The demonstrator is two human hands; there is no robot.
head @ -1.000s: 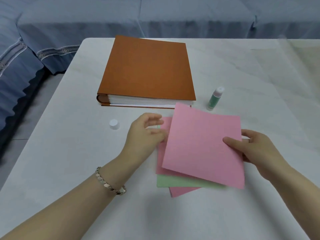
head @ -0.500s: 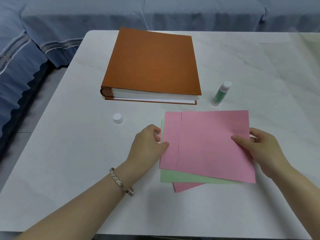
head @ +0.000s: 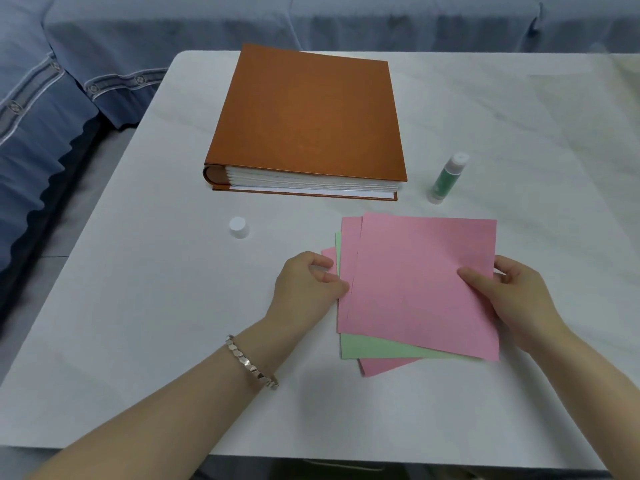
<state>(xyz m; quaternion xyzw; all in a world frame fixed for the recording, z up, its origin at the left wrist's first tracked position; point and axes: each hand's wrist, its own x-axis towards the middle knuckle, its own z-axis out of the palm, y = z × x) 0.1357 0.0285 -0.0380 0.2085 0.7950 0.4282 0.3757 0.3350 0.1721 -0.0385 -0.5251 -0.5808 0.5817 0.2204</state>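
Observation:
A loose stack of paper sheets lies on the white table (head: 138, 306). The top pink sheet (head: 415, 282) covers a second pink sheet, a green sheet (head: 363, 349) and a bottom pink sheet (head: 381, 367). My right hand (head: 509, 299) pinches the right edge of the top pink sheet, thumb on top. My left hand (head: 308, 285) is curled at the stack's left edge, its thumb touching the pink paper.
A thick brown album (head: 308, 123) lies shut behind the paper. An uncapped green glue stick (head: 446, 178) stands to its right, and its white cap (head: 238, 227) sits to the left of the paper. A blue sofa (head: 52, 98) borders the table at the back and left.
The top pink sheet, tilted and lifted a second ago, has been lowered and squared over the stack. Both hands stayed at its edges. The view shifted slightly.

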